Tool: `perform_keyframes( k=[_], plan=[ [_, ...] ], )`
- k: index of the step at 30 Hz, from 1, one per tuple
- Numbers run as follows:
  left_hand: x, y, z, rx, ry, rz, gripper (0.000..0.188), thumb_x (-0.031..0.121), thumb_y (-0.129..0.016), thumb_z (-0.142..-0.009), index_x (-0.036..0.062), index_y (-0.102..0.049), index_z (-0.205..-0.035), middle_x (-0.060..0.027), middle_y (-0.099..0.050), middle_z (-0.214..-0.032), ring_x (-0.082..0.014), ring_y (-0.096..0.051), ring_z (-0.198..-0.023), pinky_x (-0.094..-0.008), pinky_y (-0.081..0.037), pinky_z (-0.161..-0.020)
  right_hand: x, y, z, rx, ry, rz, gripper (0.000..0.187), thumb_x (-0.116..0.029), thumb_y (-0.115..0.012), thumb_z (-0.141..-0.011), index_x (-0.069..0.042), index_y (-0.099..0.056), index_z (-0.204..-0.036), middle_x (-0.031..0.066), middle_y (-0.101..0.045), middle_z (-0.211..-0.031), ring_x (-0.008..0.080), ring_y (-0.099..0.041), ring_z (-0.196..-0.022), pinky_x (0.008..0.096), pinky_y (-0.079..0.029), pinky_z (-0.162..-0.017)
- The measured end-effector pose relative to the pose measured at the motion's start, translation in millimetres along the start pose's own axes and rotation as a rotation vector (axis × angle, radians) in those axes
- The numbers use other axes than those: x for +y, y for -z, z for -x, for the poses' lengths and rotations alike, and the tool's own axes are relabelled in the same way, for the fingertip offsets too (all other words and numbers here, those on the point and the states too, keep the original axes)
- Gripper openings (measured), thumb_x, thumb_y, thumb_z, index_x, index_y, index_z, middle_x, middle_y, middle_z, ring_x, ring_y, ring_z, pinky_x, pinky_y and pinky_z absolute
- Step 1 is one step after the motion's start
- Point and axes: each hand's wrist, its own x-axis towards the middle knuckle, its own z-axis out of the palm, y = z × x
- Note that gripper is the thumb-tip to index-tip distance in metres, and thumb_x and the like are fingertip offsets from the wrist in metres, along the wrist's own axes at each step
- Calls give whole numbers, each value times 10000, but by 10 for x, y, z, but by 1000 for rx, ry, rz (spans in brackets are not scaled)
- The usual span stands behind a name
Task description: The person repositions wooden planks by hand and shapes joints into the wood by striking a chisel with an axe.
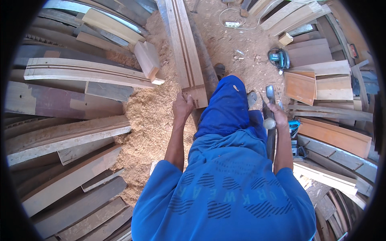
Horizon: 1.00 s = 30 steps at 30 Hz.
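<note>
A long pale wooden beam (183, 48) with dark lengthwise grooves runs away from me, its near end beside my left knee. My left hand (183, 106) grips the left edge of that end, close to a marked crosswise band. At the right of my thigh, my right hand (278, 115) is closed round what looks like a hammer (269, 123), whose rounded metal end faces up. A shiny metal piece and a thin pointed piece stick out beyond the fingers; I cannot tell whether they belong to the same tool. A dark bar lies under it.
Stacked boards (68, 100) line the left side, one grooved beam (88, 72) among them. Sawdust and shavings (148, 120) cover the ground. On the right are a teal power tool (279, 59), more boards (335, 134) and another teal tool (294, 127). A white power strip (232, 24) with a cable lies ahead.
</note>
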Motion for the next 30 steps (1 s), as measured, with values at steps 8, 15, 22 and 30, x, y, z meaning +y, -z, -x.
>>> perform_keyframes(
  k=[8,15,22,30],
  plan=[
    [1705,487,783,-39,-984,145,802,211,-810,-694,81,-478,-1412,-259,-447,-1450,-454,-353,-1380,-527,-284,-1113,-1081,-1219,161,-79,177,41,425,-306,-703,-921,8,-571,-1175,116,-680,-924,174,-666,-750,298,-550,-692],
    [2034,953,303,-102,-1123,884,358,-8,-730,-697,83,-641,-1032,-119,-678,-1085,-228,-656,-990,-357,-516,-829,-1489,-1984,201,-311,423,412,372,-298,-712,-922,26,-627,-1084,85,-689,-848,132,-660,-669,274,-527,-591],
    [1777,1311,-150,142,-589,997,157,36,-710,-905,48,-559,-945,12,-588,-774,-52,-573,-689,-223,-456,-587,-1407,-2337,534,-208,804,250,104,-93,-690,-906,3,-651,-903,80,-674,-785,131,-645,-670,291,-529,-618],
    [1347,826,-518,84,-548,944,174,43,-731,-871,50,-560,-902,5,-597,-774,-45,-553,-690,-231,-458,-613,-1066,-2347,630,-201,942,357,82,-30,-665,-912,-23,-626,-841,52,-638,-783,110,-599,-719,277,-489,-641]
  ],
)
